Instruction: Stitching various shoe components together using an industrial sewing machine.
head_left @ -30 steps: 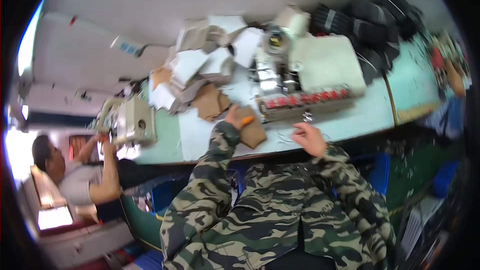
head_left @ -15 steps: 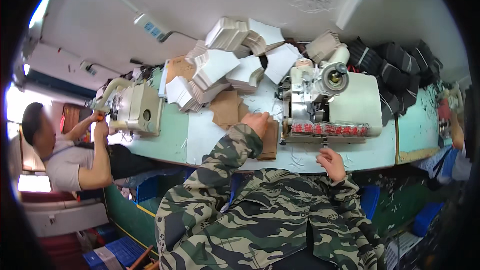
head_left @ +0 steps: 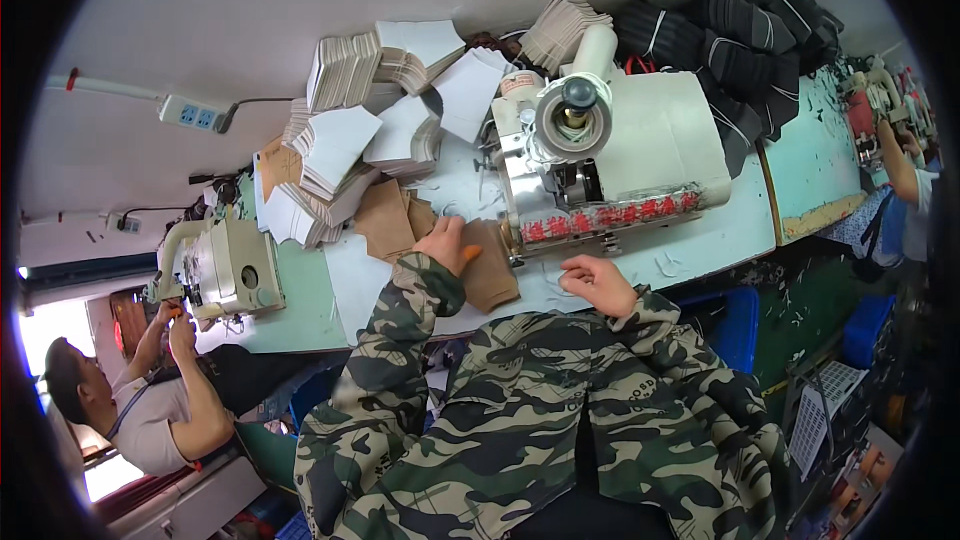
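Note:
My left hand (head_left: pixel 442 243) is at the left edge of a stack of flat brown pieces (head_left: pixel 491 275). Its fingers are curled, and its thumb, which shows orange at the tip, presses on the stack. The fingertips' underside is hidden. Just beyond that hand lie more brown cut pieces (head_left: pixel 384 221). My right hand (head_left: pixel 600 285) hovers by the table's front edge, below the sewing machine (head_left: pixel 640 155), with thumb and fingers apart and nothing seen in them. Both sleeves are camouflage.
Stacks of white shaped pieces (head_left: pixel 340 145) are heaped behind the brown ones. Tied black bundles (head_left: pixel 740 55) lie at the back right. On the left, a person (head_left: pixel 150 400) works at another machine (head_left: pixel 235 265). A blue bin (head_left: pixel 728 325) stands beneath the table (head_left: pixel 700 255).
The view has turned and shifted, so the table and machine sit further left and higher. My left hand stays by the brown stack; my right hand's fingers now point more to the left.

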### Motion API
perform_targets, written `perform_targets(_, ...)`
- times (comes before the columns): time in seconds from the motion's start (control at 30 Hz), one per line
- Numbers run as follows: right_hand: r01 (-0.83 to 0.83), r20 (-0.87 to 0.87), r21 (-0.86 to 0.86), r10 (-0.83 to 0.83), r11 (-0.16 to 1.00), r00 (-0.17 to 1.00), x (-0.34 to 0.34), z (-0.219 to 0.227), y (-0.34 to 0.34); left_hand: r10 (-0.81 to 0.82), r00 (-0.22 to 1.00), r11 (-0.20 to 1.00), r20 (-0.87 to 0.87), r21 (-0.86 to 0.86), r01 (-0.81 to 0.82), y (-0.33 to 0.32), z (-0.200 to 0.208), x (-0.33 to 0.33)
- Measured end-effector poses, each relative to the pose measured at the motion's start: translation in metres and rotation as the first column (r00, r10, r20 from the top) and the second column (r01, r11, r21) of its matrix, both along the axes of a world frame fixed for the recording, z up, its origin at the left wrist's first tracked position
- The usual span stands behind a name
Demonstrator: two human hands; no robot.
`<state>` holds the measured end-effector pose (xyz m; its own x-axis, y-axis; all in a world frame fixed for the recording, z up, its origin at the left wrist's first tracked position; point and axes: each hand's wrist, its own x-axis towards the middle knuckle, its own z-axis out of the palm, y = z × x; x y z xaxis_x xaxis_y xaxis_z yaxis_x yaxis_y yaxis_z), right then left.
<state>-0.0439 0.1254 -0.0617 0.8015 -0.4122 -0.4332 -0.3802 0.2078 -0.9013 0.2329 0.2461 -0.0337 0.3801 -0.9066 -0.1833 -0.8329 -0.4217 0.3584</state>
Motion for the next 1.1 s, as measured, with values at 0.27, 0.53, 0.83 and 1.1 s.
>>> perform_targets(0.27,0.094,0.149,0.130,-0.113,0.987,0.982,0.025,0.050,0.006,-0.244,0.654,0.968,-0.716,-0.222,0.118,-0.053,0.072,-0.033)
perform_targets(0.53,0.319,0.063,0.471,-0.392,0.823,0.918,0.028,0.060,-0.001,-0.171,0.895,0.985,-0.412,-0.077,0.153,-0.096,0.059,-0.035)
perform_targets(0.83,0.356,0.285,-0.924,-0.375,0.136,0.882,-0.037,0.098,-0.100,-0.156,0.986,0.972,0.060,0.186,0.143,-0.047,0.027,0.005)
perform_targets(1.1,0.230,0.229,-0.580,-0.115,0.781,0.967,-0.005,0.072,-0.013,-0.136,0.986,0.967,-0.101,0.201,0.154,0.015,-0.011,-0.001)
